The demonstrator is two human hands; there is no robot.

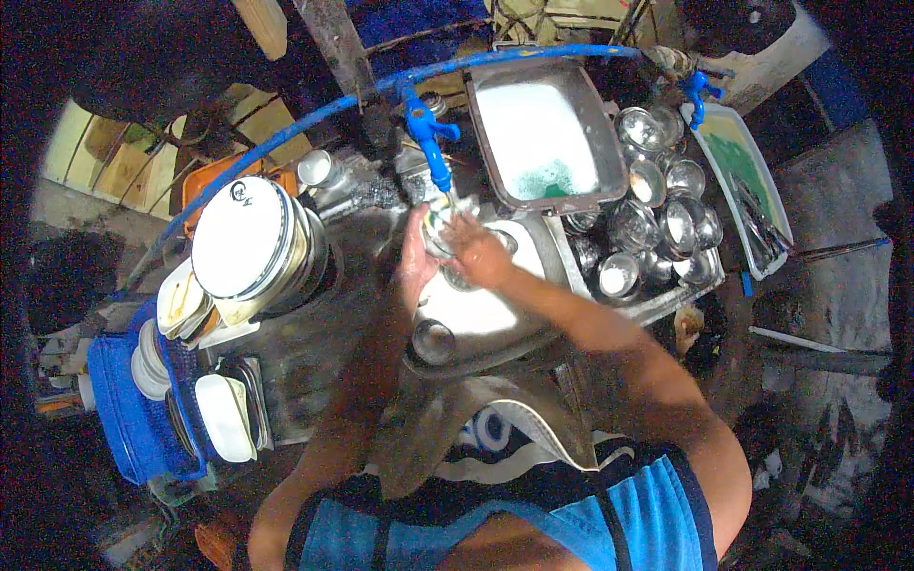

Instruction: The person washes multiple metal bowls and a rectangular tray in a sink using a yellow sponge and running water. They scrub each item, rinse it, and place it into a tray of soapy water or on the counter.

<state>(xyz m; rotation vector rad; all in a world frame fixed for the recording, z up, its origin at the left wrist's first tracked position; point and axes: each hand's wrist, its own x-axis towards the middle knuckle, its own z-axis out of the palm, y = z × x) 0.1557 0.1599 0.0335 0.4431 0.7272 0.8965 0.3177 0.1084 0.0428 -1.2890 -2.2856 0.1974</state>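
My left hand (416, 255) grips the side of a wet metal bowl (437, 239) under a blue plastic tap (433, 139). Over the bowl lies my right hand (475, 250), its fingers blurred at the bowl's mouth; whether it grips anything is unclear. Water appears to run from the spout onto the bowl and fingers. Beneath both hands is a large basin (471, 314) of bright, whitish water with metal bowls in it, one of them a round metal bowl (433, 341) at the near left.
A tub of foamy water (620, 164) stands behind, beside a heap of metal bowls (632, 221). Stacked plates (239, 239) rise at the left, near a blue plastic basket (118, 407) and white oblong dishes (223, 417). A blue pipe (314, 116) crosses behind. At far right sits a tray of utensils (775, 246).
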